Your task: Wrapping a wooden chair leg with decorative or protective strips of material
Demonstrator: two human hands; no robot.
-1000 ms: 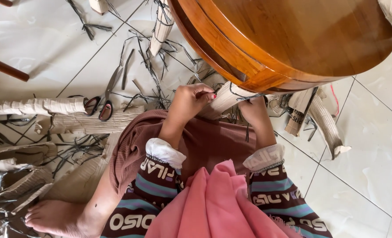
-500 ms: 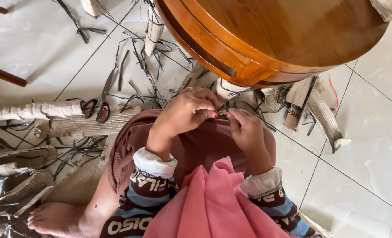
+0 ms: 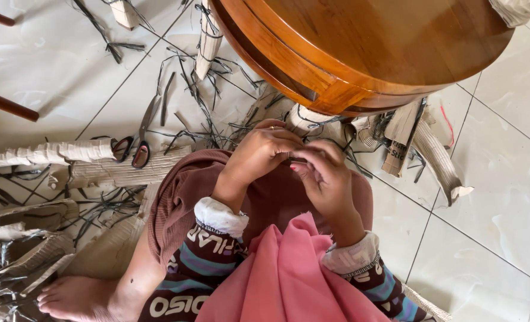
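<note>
Both hands meet over the lap, left hand (image 3: 264,152) and right hand (image 3: 320,173) pinching something small, too hidden to tell; beyond, cardboard wrapping (image 3: 305,119) remains tied round the table (image 3: 360,48) leg; scissors (image 3: 138,140) lie idle among strewn strips.

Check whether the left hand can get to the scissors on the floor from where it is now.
Probably yes. The scissors lie uncovered on the tile on the left hand's own side, with only loose dark strips between. But its fingers are pinched together with the right hand, so they must let go first.
</note>
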